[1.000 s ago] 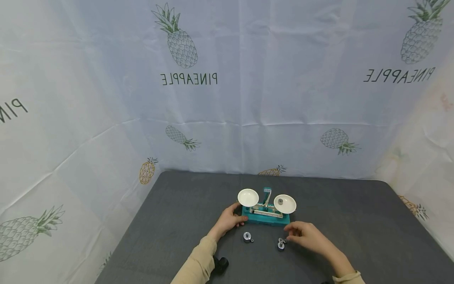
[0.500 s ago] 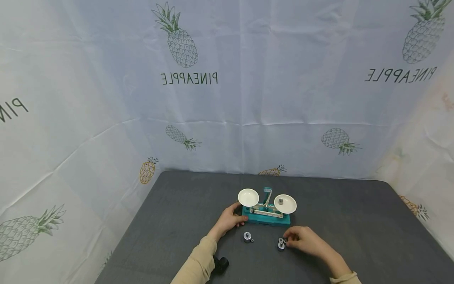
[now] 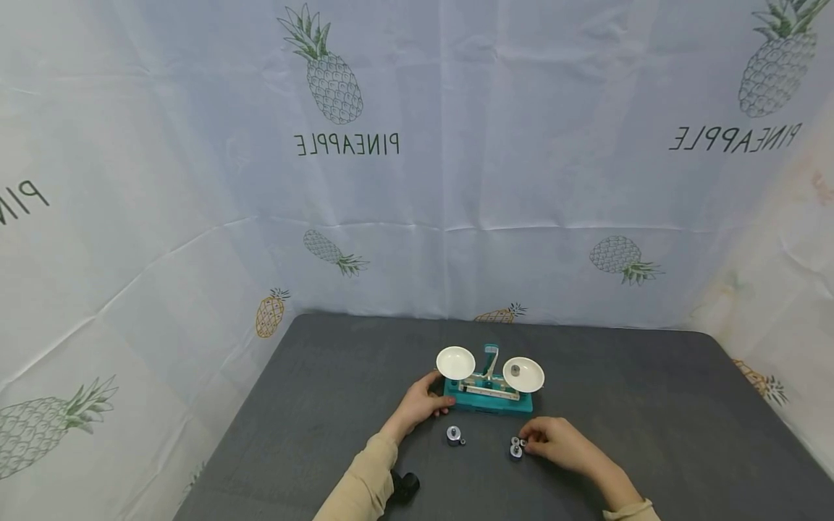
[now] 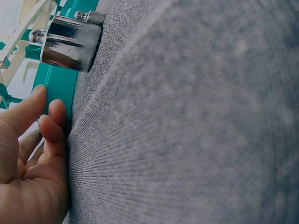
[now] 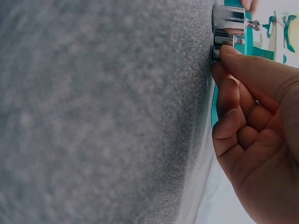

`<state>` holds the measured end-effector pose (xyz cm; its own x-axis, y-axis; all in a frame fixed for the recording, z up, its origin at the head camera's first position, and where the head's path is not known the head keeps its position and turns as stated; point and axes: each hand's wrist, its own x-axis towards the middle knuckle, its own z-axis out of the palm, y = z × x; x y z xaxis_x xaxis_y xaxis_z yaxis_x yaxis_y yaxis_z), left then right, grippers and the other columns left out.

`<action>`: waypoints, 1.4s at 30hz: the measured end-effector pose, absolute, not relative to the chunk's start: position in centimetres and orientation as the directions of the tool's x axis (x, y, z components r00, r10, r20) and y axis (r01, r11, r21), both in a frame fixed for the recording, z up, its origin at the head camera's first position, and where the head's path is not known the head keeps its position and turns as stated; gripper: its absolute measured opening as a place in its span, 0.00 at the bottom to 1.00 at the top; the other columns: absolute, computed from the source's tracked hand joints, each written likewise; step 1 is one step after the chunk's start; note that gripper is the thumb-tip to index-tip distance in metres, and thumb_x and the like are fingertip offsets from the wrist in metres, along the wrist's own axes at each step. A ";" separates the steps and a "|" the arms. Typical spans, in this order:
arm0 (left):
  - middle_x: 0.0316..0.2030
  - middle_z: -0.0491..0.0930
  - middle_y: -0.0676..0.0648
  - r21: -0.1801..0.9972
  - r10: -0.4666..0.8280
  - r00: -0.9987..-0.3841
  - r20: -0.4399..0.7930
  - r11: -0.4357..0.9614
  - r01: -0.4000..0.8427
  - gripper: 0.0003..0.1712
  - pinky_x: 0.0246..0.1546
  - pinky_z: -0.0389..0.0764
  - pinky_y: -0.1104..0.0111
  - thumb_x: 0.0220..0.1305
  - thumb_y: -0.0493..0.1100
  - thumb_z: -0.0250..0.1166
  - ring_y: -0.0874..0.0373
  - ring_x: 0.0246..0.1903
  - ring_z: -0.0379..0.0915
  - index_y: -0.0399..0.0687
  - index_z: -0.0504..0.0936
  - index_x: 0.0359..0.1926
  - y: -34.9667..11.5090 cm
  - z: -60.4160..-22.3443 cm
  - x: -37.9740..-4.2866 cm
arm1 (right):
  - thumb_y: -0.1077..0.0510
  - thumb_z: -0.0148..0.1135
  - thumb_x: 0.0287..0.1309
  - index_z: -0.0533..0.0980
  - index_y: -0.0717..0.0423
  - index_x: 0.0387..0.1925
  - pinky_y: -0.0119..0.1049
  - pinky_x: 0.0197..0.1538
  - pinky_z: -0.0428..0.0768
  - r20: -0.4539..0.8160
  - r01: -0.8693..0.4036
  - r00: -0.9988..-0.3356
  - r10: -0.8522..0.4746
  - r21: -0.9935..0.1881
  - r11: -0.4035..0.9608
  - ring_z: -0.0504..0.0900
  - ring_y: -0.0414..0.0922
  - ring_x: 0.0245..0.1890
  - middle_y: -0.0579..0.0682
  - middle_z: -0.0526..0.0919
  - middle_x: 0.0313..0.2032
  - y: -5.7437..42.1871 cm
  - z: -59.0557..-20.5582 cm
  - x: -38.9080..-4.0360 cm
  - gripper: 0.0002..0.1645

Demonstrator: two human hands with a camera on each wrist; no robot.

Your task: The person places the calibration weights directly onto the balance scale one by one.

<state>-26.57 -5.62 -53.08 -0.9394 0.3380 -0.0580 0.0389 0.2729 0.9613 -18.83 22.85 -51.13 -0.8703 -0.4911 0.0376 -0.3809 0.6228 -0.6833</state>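
A teal balance scale (image 3: 491, 405) with two cream pans stands on the dark table. My left hand (image 3: 415, 405) holds the left end of its base, thumb in front; the left wrist view shows that hand (image 4: 35, 158) against the teal base (image 4: 56, 84). A small metal weight (image 3: 515, 370) sits in the right pan (image 3: 531, 380). Right of centre, my right hand (image 3: 559, 441) pinches a small metal weight (image 5: 216, 52) between thumb and index finger. Beside it stand a large weight (image 5: 229, 19) and a smaller one (image 5: 225, 39). The pinched weight is mostly covered by the thumb.
In front of the scale stand a large chrome weight (image 3: 453, 435) and a tiny one (image 3: 463, 441). A black object (image 3: 407, 485) lies by the left sleeve. A pineapple-print cloth (image 3: 469, 181) hangs behind the table (image 3: 365, 347).
My right hand has come down and slightly toward me onto the cluster of weights, and its fingers have closed on a small one. The left hand and the scale have stayed put.
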 end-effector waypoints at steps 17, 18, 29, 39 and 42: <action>0.24 0.81 0.37 0.962 0.334 -0.941 -0.050 0.270 0.044 0.36 0.21 0.74 0.70 0.54 0.41 0.69 0.62 0.17 0.71 0.44 0.66 0.64 -5.6 -53.2 -26.5 | 0.58 0.64 0.53 0.81 0.54 0.32 0.26 0.27 0.72 0.042 -0.382 -0.879 -0.475 -0.659 0.648 0.71 0.25 0.26 0.40 0.80 0.26 22.9 -50.4 -18.6 0.04; 0.24 0.81 0.37 0.962 0.334 -0.942 -0.047 0.268 0.047 0.36 0.21 0.74 0.70 0.54 0.41 0.68 0.62 0.17 0.71 0.44 0.66 0.64 -5.6 -53.3 -26.5 | 0.58 0.64 0.53 0.81 0.54 0.32 0.26 0.27 0.72 0.042 -0.379 -0.881 -0.471 -0.657 0.651 0.71 0.25 0.26 0.40 0.80 0.27 22.9 -50.3 -18.6 0.04; 0.24 0.81 0.37 0.963 0.332 -0.942 -0.047 0.267 0.046 0.37 0.21 0.74 0.70 0.53 0.41 0.69 0.62 0.17 0.71 0.43 0.66 0.64 -5.6 -53.4 -26.7 | 0.57 0.63 0.55 0.81 0.55 0.34 0.28 0.29 0.74 0.067 -0.390 -0.891 -0.449 -0.619 0.682 0.73 0.26 0.28 0.40 0.81 0.29 23.4 -48.5 -18.4 0.06; 0.23 0.81 0.40 0.961 0.340 -0.939 -0.053 0.272 0.045 0.36 0.21 0.74 0.70 0.54 0.40 0.69 0.63 0.17 0.71 0.42 0.66 0.64 -5.6 -53.3 -26.7 | 0.59 0.61 0.57 0.80 0.57 0.39 0.27 0.30 0.76 0.079 -0.373 -0.906 -0.415 -0.614 0.696 0.75 0.28 0.30 0.43 0.82 0.33 23.7 -45.8 -18.3 0.09; 0.22 0.80 0.42 0.962 0.349 -0.935 -0.062 0.270 0.037 0.37 0.21 0.74 0.71 0.54 0.40 0.69 0.63 0.17 0.72 0.41 0.65 0.64 -5.6 -53.2 -26.6 | 0.59 0.60 0.58 0.80 0.57 0.40 0.27 0.30 0.77 0.111 -0.383 -0.905 -0.410 -0.630 0.676 0.75 0.28 0.30 0.44 0.83 0.34 23.7 -45.0 -18.4 0.09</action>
<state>-26.65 -5.60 -53.23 -0.9352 0.3487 -0.0621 0.0367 0.2697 0.9622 -18.38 23.72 -44.98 -0.9055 -0.4096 0.1110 -0.3829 0.6757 -0.6300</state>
